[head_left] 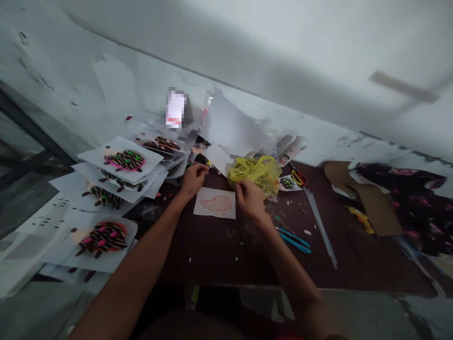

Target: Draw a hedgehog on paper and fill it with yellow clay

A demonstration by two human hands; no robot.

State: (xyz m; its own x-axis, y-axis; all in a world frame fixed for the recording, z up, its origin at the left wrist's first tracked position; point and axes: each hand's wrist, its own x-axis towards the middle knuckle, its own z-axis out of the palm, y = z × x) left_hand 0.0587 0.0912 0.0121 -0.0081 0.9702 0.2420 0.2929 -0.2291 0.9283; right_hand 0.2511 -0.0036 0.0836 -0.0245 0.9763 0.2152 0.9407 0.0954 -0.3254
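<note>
Between the two hands on the dark brown tabletop (pixel 219 245), a white card with an orange hedgehog-like drawing (pixel 214 204) lay flat, long axis left to right. Left hand (pixel 193 180) was just past its far left corner; right hand (pixel 252 200) was by its right edge, looked the nearer one, with a yellow plastic bag (pixel 258 170) just beyond. Fingers of both curled in, narrow; couldn't tell if either pinched anything small or if the right touched the card. Paper scraps dotted the surface. Right side: blue tweezers-like tool (pixel 295 241), translucent sticks (pixel 322 229), scissors (pixel 299 177), dark floral cloth (pixel 421 203). Left: piled hedgehog-picture sheets (pixel 123 160). Far side: scuffed pale wall (pixel 116 80). Light dim.
</note>
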